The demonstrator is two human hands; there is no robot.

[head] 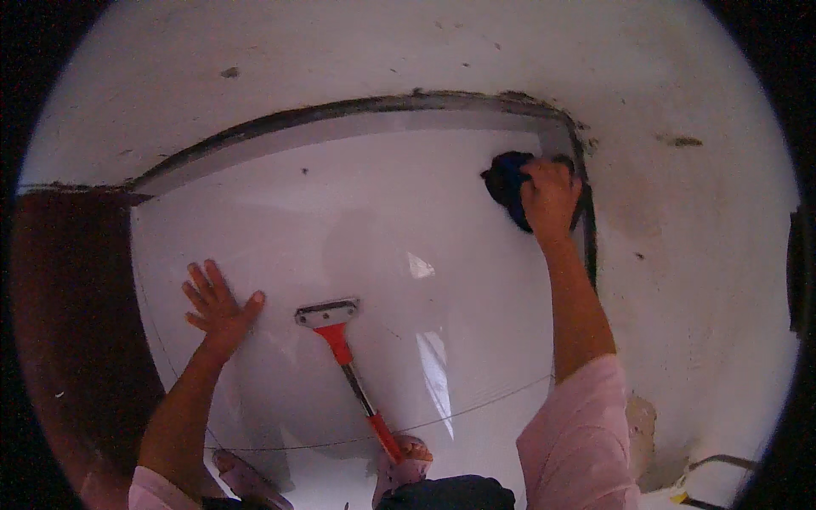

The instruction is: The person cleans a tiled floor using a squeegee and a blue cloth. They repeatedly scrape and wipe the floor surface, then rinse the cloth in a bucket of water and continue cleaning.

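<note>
My right hand (pixel 551 197) presses a dark blue and black cloth (pixel 508 185) onto the glossy white floor tiles (pixel 370 191), in the far right corner by the wall. On the left, my left hand (pixel 220 309) lies on the tile with its fingers spread and nothing in it. Between my arms rests a long-handled scraper (pixel 347 366) with a metal head and red grips, its head pointing away from me. The near end of its handle is beside my foot (pixel 411 454). Part of the cloth is hidden under my right hand.
Stained pale walls (pixel 663 210) rise beyond and to the right, with a dark, rough gap along the top of the grey skirting (pixel 382 126). A dark reddish-brown surface (pixel 76 287) borders the tiles at left. A black and yellow object (pixel 682 497) shows at lower right.
</note>
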